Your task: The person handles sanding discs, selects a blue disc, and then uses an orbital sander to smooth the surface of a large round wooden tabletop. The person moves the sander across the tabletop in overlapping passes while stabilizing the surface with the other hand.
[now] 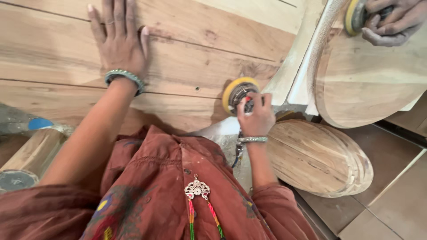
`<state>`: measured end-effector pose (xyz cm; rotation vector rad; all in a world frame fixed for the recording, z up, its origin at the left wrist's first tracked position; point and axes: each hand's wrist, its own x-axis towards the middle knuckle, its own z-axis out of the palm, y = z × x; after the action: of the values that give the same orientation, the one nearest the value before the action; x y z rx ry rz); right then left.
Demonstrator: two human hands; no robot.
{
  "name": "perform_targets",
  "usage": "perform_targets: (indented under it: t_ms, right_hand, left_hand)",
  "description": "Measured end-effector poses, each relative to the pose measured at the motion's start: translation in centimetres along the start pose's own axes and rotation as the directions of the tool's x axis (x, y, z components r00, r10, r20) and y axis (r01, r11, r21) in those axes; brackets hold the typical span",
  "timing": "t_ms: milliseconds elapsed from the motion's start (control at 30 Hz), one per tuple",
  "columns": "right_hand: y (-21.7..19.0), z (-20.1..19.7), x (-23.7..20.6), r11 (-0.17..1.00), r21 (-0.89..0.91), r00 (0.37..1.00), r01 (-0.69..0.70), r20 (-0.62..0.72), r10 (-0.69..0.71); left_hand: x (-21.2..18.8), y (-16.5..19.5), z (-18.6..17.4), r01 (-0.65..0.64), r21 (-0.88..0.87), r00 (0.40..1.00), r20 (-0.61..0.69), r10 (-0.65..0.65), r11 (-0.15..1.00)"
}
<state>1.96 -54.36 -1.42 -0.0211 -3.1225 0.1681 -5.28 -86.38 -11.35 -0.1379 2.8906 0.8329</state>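
Head view: two hands at work on a big wooden board

The left hand [118, 38] lies flat and wide on the wooden board [187, 66]; the right hand [255, 116] grips a sander [239, 94] with a yellow disc at the board's edge; round wooden tops [316, 155] lie stacked nearby, and another person's hand [391, 22] holds a second sander [356, 17]

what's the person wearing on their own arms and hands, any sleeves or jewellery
Both forearms are bare. The left hand has a thick pale green ribbed bangle at the wrist and what looks like a thin ring on one finger. The right hand has a thinner silvery green bangle at its wrist. Loose rust-brown cloth sleeves are pushed up towards the elbows, with coloured embroidery on the left one.
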Motion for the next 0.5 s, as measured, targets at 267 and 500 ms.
perform_targets:
  t_ms: [267,500]
  right_hand:
    - [7.5,1.5,11.8,0.996,-0.027,0.995,0.088,-0.044,-0.089]
    - [11.5,2.7,25.2,0.974,-0.019,0.969,0.225,-0.095,-0.226]
  left_hand:
    - [-0.5,0.1,-0.5,0.021,0.042,0.999,0.047,-0.023,0.999]
    - [-0.5,0.1,-0.1,0.058,0.028,0.997,0.048,-0.060,0.998]
